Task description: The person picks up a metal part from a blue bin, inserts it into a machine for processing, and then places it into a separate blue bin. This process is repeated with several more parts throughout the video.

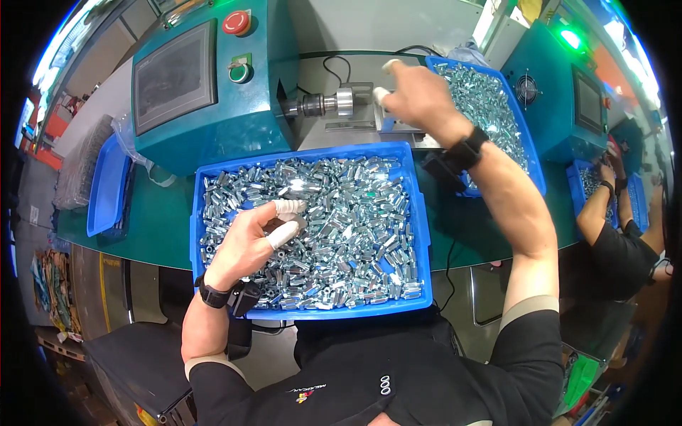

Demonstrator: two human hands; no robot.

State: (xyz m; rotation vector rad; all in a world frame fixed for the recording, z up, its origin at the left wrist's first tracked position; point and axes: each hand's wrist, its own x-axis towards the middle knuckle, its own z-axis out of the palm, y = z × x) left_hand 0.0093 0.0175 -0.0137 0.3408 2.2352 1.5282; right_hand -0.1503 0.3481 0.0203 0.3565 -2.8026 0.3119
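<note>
A blue tray (424,263) in front of me is heaped with small shiny hexagonal metal fittings (334,234). Over its left half my left hand (249,241), white covers on its fingertips, has thumb and fingers drawn together in a pinch; whatever they hold is hidden. Farther away, my right hand (423,96) is beside the machine's fixture (391,121), with covered thumb and index finger apart and no part visible between them. To its left, a round metal chuck (344,102) sticks out of the green machine (206,135).
A second blue tray (534,167) of metal fittings stands under my right forearm. An empty-looking blue tray (106,188) is at the left. The machine carries a red button (236,23) and a dark screen (175,77). Another person (618,241) works at the far right.
</note>
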